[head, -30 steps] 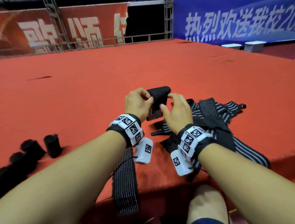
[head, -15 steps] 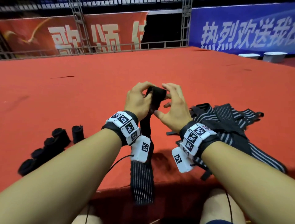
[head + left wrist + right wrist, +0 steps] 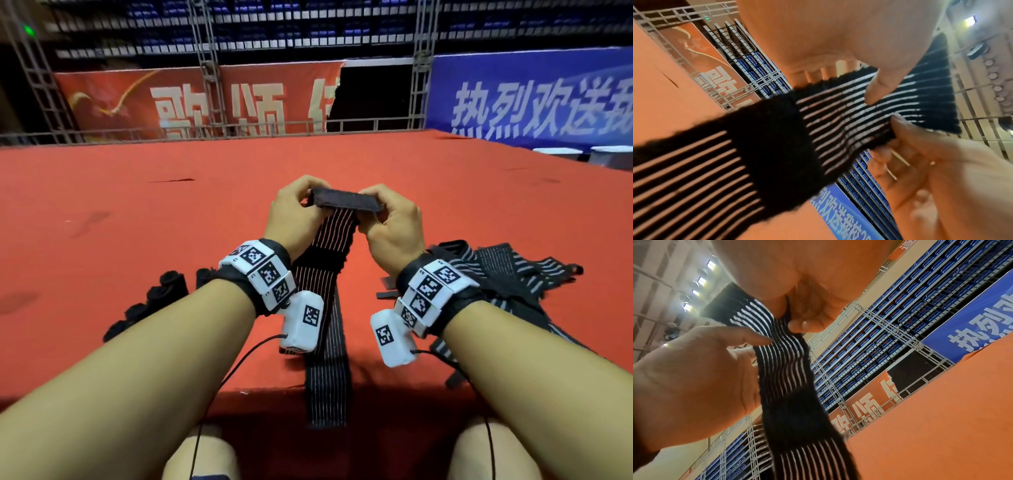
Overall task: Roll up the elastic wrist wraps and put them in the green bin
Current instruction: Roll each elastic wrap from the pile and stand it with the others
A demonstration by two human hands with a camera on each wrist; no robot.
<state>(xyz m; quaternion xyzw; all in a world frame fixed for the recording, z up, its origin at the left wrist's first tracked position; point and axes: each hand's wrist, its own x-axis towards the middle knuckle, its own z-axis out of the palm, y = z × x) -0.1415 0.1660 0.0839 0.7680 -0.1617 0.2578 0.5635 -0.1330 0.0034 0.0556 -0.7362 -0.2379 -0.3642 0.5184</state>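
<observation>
Rolling step, begun: rolled wraps (image 3: 154, 305) lie left; left hand (image 3: 294, 214) and right hand (image 3: 394, 226) pinch the striped wrist wrap's (image 3: 334, 260) folded end above the red table (image 3: 445, 192), tail hanging over its edge. Next, likely: turn tightly. Green bin unseen.

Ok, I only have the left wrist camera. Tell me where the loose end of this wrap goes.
Observer: In the head view the wrap runs down across the red table, and its end hangs over the near edge.
Operator: Now tell me what is rolled already.
Observer: A row of rolled wraps lies on the table, to the left of the left hand and nearer the person.
Operator: Say what is left to roll.
Observer: A loose pile of wraps lies on the table, to the right of the right hand.
</observation>
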